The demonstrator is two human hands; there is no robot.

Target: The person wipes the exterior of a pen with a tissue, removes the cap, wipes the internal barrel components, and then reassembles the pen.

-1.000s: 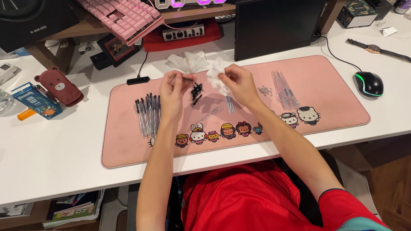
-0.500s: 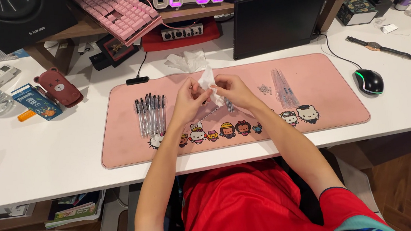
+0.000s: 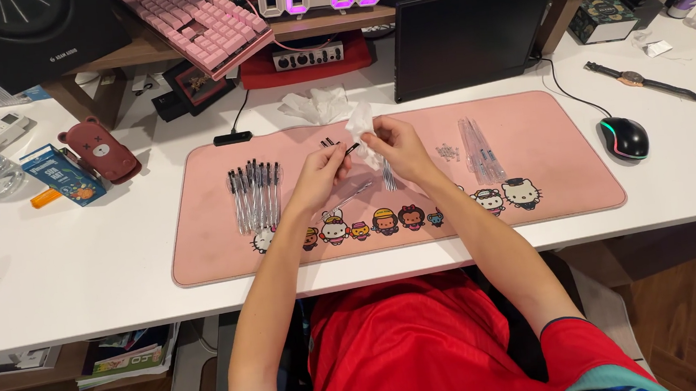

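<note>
— What do you have on the white desk (image 3: 77, 269) in front of you?

— The biggest thing is the pink desk mat (image 3: 543, 120) with small cartoon figures along its near edge. On it, at my left, a row of pens (image 3: 256, 195) lies side by side, I think so that they stay in order. At my right lie some clear pen barrels (image 3: 476, 138), apart from the finished ones. A crumpled white tissue (image 3: 315, 104) rests just behind the mat, and the black mouse (image 3: 624, 138) sits beside the mat's right edge.

— And your hands?

— Both are raised a little above the middle of the mat, close together. My right hand (image 3: 394, 145) pinches a white tissue (image 3: 361, 127) between the fingers. My left hand (image 3: 318, 173) grips a small black pen part (image 3: 350, 148) with the fingertips, and its end touches the tissue. I judge that I hold it so to wipe it. More small black parts (image 3: 328, 142) lie on the mat just behind my hands.

— Is something different from a moment ago?

— Yes. One second ago my hands were apart and lower, near the parts. Half a second ago they came together with the tissue, and now the black part shows clearly between them.
</note>
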